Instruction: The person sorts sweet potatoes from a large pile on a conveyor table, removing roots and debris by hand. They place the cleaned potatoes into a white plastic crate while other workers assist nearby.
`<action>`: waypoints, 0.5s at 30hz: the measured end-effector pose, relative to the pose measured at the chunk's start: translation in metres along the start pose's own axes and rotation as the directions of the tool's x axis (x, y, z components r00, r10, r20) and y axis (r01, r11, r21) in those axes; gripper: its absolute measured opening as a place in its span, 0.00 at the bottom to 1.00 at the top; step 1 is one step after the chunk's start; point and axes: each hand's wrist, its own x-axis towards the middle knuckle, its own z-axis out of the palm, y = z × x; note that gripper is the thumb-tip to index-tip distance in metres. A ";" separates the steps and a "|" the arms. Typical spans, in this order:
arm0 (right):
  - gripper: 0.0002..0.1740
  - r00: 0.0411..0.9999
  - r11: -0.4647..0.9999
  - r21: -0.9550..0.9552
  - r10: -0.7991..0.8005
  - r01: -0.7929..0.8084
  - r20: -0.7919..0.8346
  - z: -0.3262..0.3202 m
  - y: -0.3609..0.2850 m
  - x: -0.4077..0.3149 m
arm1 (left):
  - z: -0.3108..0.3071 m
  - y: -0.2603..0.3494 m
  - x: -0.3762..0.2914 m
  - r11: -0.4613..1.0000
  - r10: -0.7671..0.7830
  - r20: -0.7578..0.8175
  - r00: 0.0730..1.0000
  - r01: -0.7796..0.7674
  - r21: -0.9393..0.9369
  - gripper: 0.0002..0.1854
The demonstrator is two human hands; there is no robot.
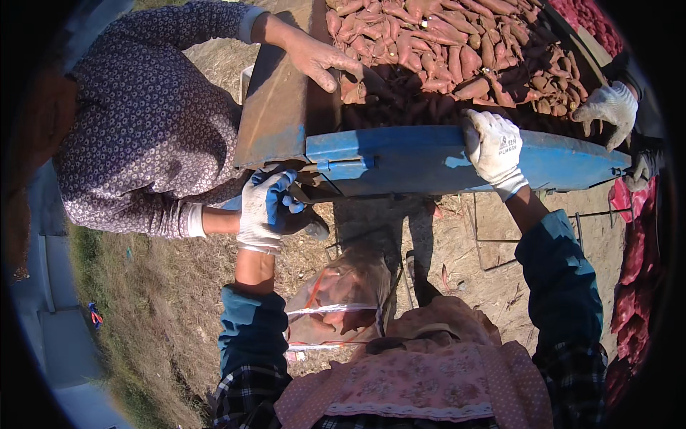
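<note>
A blue metal tailgate (407,155) crosses before me at the near side of a bed heaped with sweet potatoes (455,48). My right hand (496,153), in a white knit glove bearing print, is closed over its top edge. At the rusty left corner, my left hand (267,206), in a white glove with blue-coated fingers, has its fingers curled beside the bolt latch (345,165). What those fingers touch is hidden. A co-worker's forearm (220,221) reaches in just behind my left wrist; that person's hand is mostly hidden by my glove.
The co-worker's other bare hand (321,59) is over the sweet potatoes. At right, another person's gloved hand (611,110) hangs by the tailgate's end. Below stands a mesh sack (340,292) holding sweet potatoes. Red mesh sacks (635,300) line the right; metal rods (477,241) lie on the ground.
</note>
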 end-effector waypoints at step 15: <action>0.12 0.998 0.999 0.025 0.046 -0.045 -0.042 0.003 -0.006 0.000 | 0.053 0.025 0.003 0.266 0.550 0.140 0.823 -0.332 0.905 0.16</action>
